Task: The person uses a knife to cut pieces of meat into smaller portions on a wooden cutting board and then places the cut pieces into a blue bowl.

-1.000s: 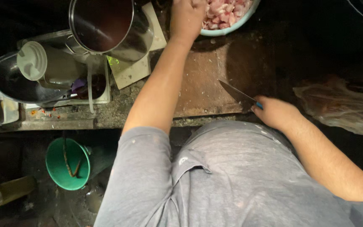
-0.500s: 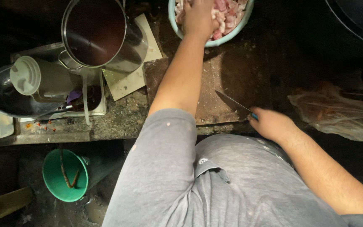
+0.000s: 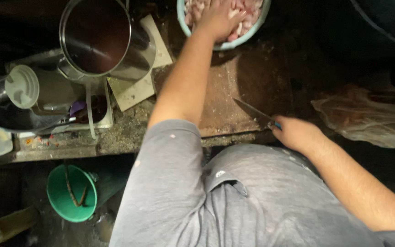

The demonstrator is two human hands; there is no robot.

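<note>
My left hand (image 3: 219, 17) reaches forward into a light blue bowl (image 3: 228, 44) full of pale pink raw meat pieces (image 3: 252, 8), palm down on the meat; whether it grips a piece is hidden. My right hand (image 3: 296, 133) grips a knife (image 3: 253, 111) with a blue handle, its blade pointing left over the near edge of a worn wooden cutting board (image 3: 234, 91). The board lies between the bowl and my body, bare of meat.
A tall steel pot (image 3: 100, 37) stands at the left on a pale tile (image 3: 138, 89). Left of it sit a dark pan (image 3: 5, 114) and a white lid (image 3: 21, 86). A crumpled plastic bag (image 3: 366, 119) lies at the right. A green bucket (image 3: 72, 193) stands on the floor.
The view has shifted so the bowl shows more fully. My left hand stays in the meat bowl. The knife hand remains at the board's near edge.
</note>
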